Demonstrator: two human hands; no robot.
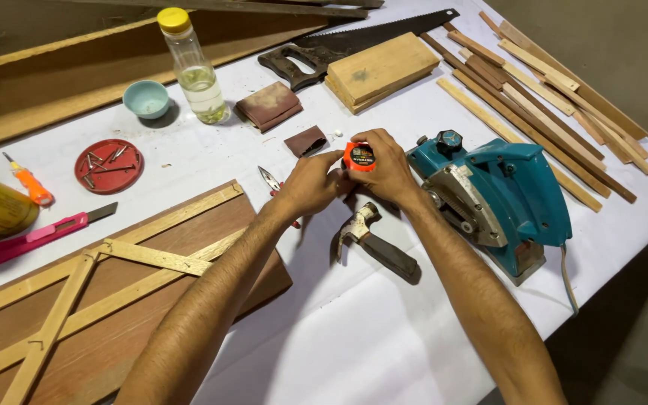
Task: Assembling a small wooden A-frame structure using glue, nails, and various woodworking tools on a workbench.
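Two hands meet on one orange tape measure [359, 156]: your right hand [385, 171] cups it above the tabletop [354, 337], your left hand [310, 184] pinches at its edge. No blade shows drawn yet. Just below lies the hammer [373, 241]; further left, a yellow-capped bottle [193, 67] bearing no visible label.

Tight around the grip, open toward the person

Planer [500, 195] crowds just right of the held tape measure [359, 157]; hammer [375, 241] lies just below, pliers [270, 180] just left, sandpaper [306, 140] just beyond. Bare white tabletop [354, 337] lies nearer, between the forearms.
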